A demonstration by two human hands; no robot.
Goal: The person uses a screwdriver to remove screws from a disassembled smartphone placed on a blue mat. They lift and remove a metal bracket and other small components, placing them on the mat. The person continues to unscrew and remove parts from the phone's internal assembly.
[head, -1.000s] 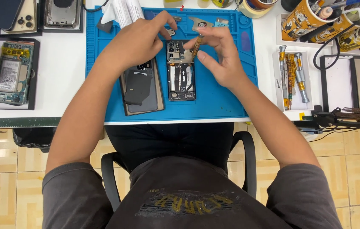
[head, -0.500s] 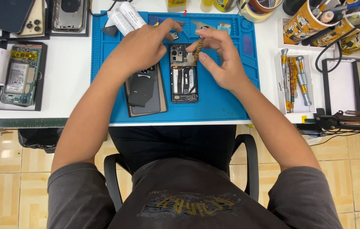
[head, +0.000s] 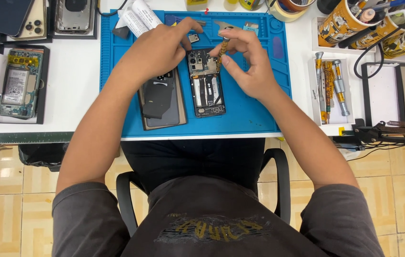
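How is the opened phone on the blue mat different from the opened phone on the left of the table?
The opened phone on the blue mat lies under the right hand, which holds a screwdriver over it; the phone on the left is untouched. The mat phone looks mostly black inside; the left one shows a silver battery and green parts, and sits in a black tray. Both lie flat, insides showing.

An opened smartphone, back cover off and dark circuitry exposed, lies flat and upright on the blue mat. A gold-handled screwdriver stands tilted over its top end.
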